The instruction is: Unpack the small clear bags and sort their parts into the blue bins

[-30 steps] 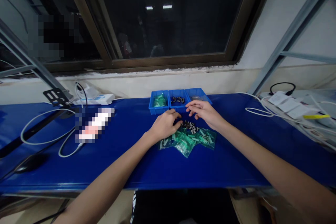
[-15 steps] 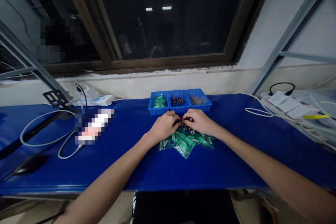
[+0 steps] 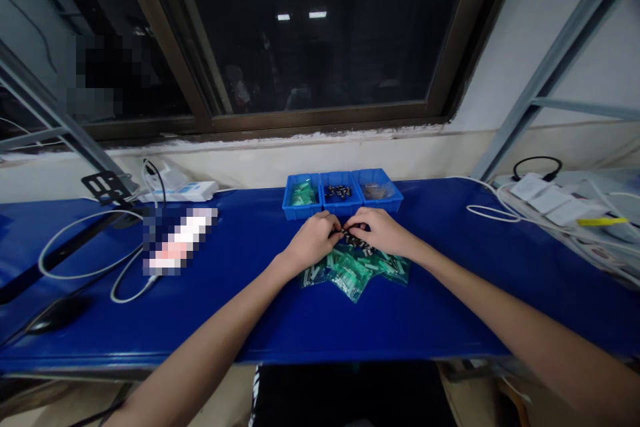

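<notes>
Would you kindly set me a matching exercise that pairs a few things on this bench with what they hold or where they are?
Things:
1. Leftmost tray
2. Middle tray
3. Green bags
4. Right hand

Places or states:
A. Lying on the blue bench
B. Holding dark parts
C. At the dark pile below the trays
D. Holding a green bag

Pairs: 1-D, 2-B, 3-A, 4-C
</notes>
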Action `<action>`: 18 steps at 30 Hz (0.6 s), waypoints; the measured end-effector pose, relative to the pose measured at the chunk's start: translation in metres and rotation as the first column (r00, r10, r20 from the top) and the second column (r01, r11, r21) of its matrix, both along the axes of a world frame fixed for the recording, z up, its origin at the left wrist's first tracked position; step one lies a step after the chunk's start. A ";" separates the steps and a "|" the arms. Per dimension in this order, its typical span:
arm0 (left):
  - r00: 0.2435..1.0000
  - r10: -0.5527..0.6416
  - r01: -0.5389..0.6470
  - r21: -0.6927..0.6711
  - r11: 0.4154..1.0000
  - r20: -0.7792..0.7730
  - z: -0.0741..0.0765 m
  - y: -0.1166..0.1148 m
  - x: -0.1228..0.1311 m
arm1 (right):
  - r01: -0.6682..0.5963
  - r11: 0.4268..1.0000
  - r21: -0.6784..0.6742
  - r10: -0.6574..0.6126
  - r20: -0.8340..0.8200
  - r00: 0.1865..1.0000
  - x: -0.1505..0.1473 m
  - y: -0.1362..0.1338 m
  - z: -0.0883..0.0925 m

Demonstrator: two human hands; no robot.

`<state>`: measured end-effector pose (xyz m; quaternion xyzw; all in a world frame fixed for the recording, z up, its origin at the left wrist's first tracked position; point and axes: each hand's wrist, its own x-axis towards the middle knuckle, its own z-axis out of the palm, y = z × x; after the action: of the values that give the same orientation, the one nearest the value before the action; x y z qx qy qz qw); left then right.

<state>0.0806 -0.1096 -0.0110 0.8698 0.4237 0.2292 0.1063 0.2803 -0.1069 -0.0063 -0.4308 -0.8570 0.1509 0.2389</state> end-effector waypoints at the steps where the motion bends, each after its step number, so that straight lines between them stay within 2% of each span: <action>1: 1.000 0.009 -0.009 -0.012 1.000 0.001 0.001 0.000 0.000 | 0.002 1.000 -0.007 -0.002 -0.003 1.000 0.000 0.000 0.000; 9: 0.997 0.063 -0.063 -0.012 0.998 -0.044 0.003 -0.003 0.002 | -0.014 0.998 -0.059 0.011 -0.051 0.999 0.003 0.003 -0.001; 18: 0.999 0.035 -0.030 0.162 0.986 -0.029 0.009 -0.006 0.002 | 0.016 0.999 0.035 -0.011 -0.120 0.993 -0.004 -0.003 0.002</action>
<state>0.0823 -0.1161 -0.0016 0.8720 0.4196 0.2508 0.0253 0.2761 -0.1099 -0.0048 -0.4224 -0.8408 0.1594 0.2987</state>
